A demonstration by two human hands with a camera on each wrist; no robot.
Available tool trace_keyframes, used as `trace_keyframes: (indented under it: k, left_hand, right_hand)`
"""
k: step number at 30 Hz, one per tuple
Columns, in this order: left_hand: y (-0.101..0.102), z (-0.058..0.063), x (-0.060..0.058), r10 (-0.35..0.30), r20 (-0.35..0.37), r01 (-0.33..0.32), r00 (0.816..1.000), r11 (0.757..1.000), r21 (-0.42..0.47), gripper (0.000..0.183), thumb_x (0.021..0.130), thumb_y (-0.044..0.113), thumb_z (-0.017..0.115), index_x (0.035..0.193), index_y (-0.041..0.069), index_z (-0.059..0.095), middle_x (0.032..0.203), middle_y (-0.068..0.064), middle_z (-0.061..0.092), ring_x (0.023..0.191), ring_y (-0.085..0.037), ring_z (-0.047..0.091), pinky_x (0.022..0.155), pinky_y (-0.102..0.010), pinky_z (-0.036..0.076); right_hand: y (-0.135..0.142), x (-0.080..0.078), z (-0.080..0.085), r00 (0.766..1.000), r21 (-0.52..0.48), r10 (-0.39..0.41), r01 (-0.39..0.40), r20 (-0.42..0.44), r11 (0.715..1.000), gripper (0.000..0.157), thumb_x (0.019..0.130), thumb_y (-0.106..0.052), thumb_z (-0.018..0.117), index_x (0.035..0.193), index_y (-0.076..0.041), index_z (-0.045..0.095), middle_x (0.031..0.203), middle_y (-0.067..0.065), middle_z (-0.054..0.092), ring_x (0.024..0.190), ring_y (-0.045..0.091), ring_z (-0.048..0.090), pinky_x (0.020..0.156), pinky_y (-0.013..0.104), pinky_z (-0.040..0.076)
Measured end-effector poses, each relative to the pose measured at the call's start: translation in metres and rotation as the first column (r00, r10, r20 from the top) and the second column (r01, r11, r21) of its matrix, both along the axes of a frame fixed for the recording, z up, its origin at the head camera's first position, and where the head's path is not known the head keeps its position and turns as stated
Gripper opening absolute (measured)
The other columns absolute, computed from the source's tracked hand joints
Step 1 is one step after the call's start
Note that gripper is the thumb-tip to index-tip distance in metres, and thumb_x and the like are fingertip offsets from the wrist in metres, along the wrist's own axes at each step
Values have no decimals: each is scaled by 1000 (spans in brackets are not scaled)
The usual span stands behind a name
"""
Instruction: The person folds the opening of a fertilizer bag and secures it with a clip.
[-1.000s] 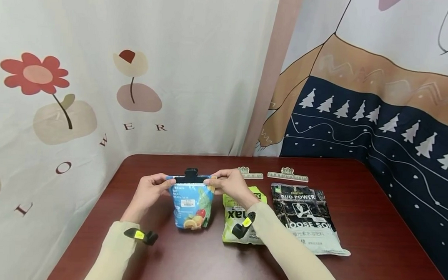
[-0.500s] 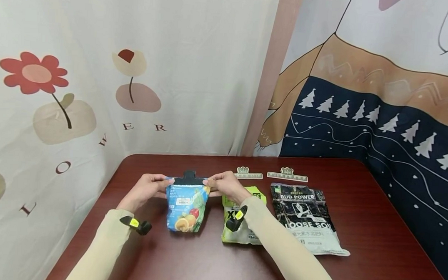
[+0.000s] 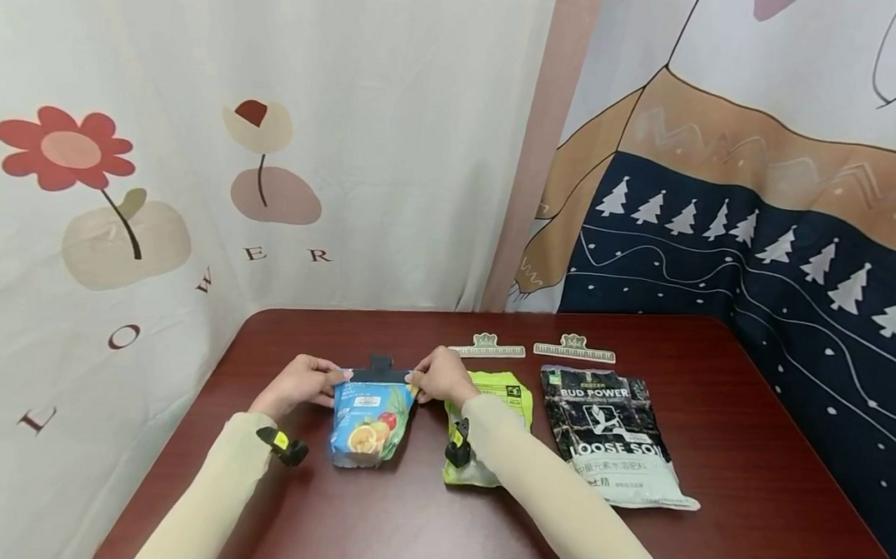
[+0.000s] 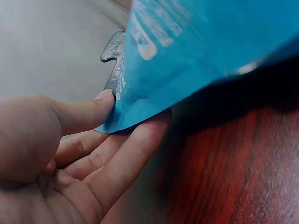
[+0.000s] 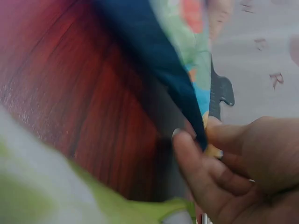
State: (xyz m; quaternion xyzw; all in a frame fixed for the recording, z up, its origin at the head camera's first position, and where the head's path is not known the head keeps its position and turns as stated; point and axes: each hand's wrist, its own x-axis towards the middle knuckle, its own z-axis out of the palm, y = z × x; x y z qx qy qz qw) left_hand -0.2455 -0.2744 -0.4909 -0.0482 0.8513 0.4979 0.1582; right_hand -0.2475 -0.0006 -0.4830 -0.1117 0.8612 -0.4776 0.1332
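A blue bag [image 3: 362, 430] printed with fruit leans back at the left of the table, its lower edge nearest me. Across its top edge sits a long black bag clip [image 3: 379, 376]. My left hand [image 3: 301, 385] pinches the bag's left top corner beside the clip's end; in the left wrist view the thumb lies on the front and fingers behind. At the opposite corner my right hand [image 3: 445, 376] pinches the bag between thumb and fingers, clear in the right wrist view. The clip's handle [image 5: 222, 91] stands up past the bag's edge there.
A green bag [image 3: 503, 390] lies partly under my right forearm. Right of it is a black-and-white soil bag [image 3: 614, 428]. Two pale ruler-like clips [image 3: 490, 348] lie behind them. Curtains hang behind the dark red table [image 3: 332, 525].
Both hands have lowered the blue bag's top edge with the clip on it, tilting the bag back. The bag has also shifted slightly left and toward me.
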Motion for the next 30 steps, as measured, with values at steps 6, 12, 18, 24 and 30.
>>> trace_keyframes:
  k: [6,12,18,24,30]
  left_hand:
    - [3,1,2,-4,7,4,1000,998,-55,40,98,25,72,117,-9,69,89,-15,72,73,-17,68,70,-36,63]
    - [3,3,3,-10,23,12,1000,996,-84,42,97,26,72,117,-10,69,89,-15,72,72,-18,69,68,-36,63]
    - [1,5,4,19,45,-14,999,994,-105,37,97,25,72,110,-9,69,83,-15,70,69,-20,70,67,-37,63]
    - [-3,16,10,61,-5,-61,998,984,-165,42,96,32,74,112,-6,67,92,-19,70,75,-23,71,71,-38,64]
    - [-4,28,19,82,-110,-101,991,978,-181,56,96,48,70,124,-1,64,113,-21,70,96,-28,70,82,-38,63]
  right_hand:
    - [-7,-2,0,991,194,36,-10,-132,981,20,95,-14,72,82,-3,81,60,6,71,48,18,69,63,32,62]
    - [-9,-2,4,986,265,59,-15,-157,964,17,95,-16,73,98,-1,81,67,7,75,38,7,57,45,21,51]
    - [-9,-1,9,987,332,112,-68,-116,941,32,96,-21,73,120,-1,75,99,12,80,46,12,64,50,23,53]
    - [3,-1,16,977,317,195,-159,-84,935,40,97,-28,71,131,-7,69,127,9,73,86,24,72,81,35,58]
    - [28,-3,26,981,195,179,-161,-76,968,52,97,-39,70,141,-12,61,139,13,64,113,29,66,96,46,55]
